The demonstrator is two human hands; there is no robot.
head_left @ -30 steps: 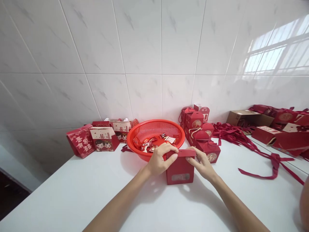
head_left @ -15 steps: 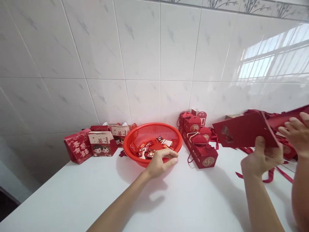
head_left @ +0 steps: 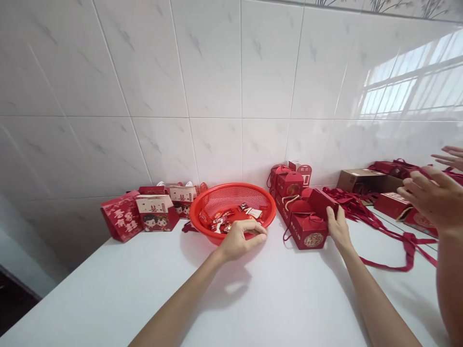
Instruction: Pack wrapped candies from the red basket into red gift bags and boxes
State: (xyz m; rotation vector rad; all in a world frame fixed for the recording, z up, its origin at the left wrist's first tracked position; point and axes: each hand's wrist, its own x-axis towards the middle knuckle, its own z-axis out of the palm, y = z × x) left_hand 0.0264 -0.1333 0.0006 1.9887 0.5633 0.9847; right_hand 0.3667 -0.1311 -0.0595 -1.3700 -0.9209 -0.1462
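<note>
My left hand [head_left: 243, 240] rests by the near rim of a red plastic basket [head_left: 195, 217], fingers curved and thumb apart, with nothing in it. Wrapped candies [head_left: 222, 220] lie in the basket. My right hand [head_left: 339, 229] grips a flat dark-red folded box [head_left: 323, 202] by its edge. It stands on edge against the right side of a row of red gift boxes with handles [head_left: 304, 231]. Part of the folded box is hidden behind my fingers and the front gift box.
Red and white gift bags [head_left: 155, 214] stand left of the basket. Dark-red ribbons [head_left: 390, 236] trail across the table at right, near an open cardboard box [head_left: 356, 178] and another red box [head_left: 392, 205]. Another person's hands [head_left: 434, 197] reach in from the right edge.
My right hand has moved left and down, bringing the flat folded box against the gift boxes. My left hand has stayed near the basket. The other person's hands no longer hold a red piece.
</note>
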